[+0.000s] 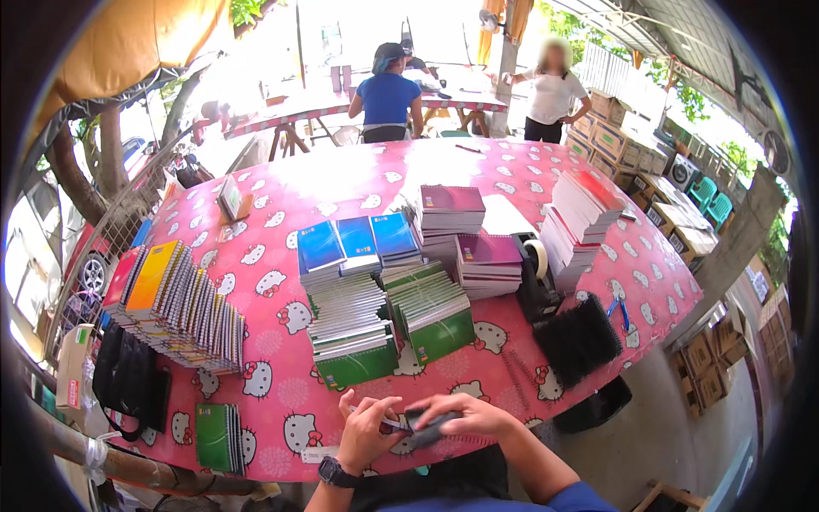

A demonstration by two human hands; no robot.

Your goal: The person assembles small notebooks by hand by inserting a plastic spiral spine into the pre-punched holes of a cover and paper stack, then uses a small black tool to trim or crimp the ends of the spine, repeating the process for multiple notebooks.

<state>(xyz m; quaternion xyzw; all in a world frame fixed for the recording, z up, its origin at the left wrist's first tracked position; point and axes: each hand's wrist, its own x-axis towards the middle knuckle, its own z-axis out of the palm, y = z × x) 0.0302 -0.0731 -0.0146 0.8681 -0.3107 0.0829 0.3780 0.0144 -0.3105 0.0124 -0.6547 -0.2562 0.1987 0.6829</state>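
Observation:
At the table's near edge, my left hand (pixel 368 433), with a black watch on its wrist, is closed on a thin, pale-edged item that looks like a small notebook seen edge-on. Close beside it, the fingers of my right hand (pixel 471 418) are wrapped over a dark grey object (pixel 428 427) whose kind I cannot make out. A reddish wire coil (pixel 474 440) shows under my right hand. Beyond my hands stand stacks of green notebooks (pixel 357 367), with blue notebooks (pixel 320 245) behind them. Thin reddish coils (pixel 517 375) lie to the right.
Spiral-bound notebooks (pixel 192 303) and a black bag (pixel 128 375) occupy the left side, with green notebooks (pixel 219 438) nearer. Right of centre are a tape dispenser (pixel 537 282), black coils (pixel 580 341), a blue-handled tool (pixel 621 314) and paper stacks (pixel 580 218). Two people are beyond the table.

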